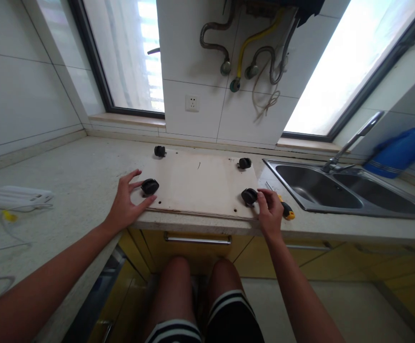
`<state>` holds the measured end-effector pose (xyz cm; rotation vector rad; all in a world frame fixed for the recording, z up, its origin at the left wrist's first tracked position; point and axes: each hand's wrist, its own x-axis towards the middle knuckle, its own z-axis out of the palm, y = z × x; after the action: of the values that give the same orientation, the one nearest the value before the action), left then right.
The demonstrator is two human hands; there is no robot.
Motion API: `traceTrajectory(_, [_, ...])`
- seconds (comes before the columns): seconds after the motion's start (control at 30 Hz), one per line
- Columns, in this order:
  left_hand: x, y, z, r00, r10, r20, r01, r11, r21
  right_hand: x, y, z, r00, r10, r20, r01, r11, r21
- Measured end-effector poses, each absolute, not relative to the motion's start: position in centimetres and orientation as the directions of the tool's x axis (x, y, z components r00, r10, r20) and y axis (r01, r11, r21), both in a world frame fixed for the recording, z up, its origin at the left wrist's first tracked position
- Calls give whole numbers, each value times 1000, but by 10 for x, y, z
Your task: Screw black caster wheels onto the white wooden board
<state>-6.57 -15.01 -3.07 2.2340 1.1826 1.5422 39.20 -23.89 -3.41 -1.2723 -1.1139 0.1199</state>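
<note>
A pale rectangular board (200,183) lies flat on the counter, with a black swivel caster near each corner. My left hand (126,200) is at the near-left caster (150,187), thumb along its near side and a fingertip against its left side, the forefinger held out away from it. My right hand (270,209) grips the near-right caster (249,196) from its right side, thumb and fingers closed on it. Along the far edge sit the far-left caster (159,151) and the far-right caster (244,163), untouched. Small dark holes show near the board's corners.
A yellow-and-black screwdriver (288,210) lies right of the board, partly behind my right hand. Beyond it is a double steel sink (321,190) with a tap (353,140). A white device (17,197) with cables rests at left. Drawer handles (197,239) protrude below the counter edge.
</note>
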Motion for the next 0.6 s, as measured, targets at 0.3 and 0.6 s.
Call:
traceTrajectory(0.3, [-68, -153, -30, 162, 634, 757, 650, -646, 401, 389, -241, -31, 508, 626, 592, 495, 351, -795])
traceTrajectory(0.6, [-64, -152, -29, 156, 617, 772, 647, -654, 392, 393, -240, -34, 508, 635, 582, 476, 356, -804])
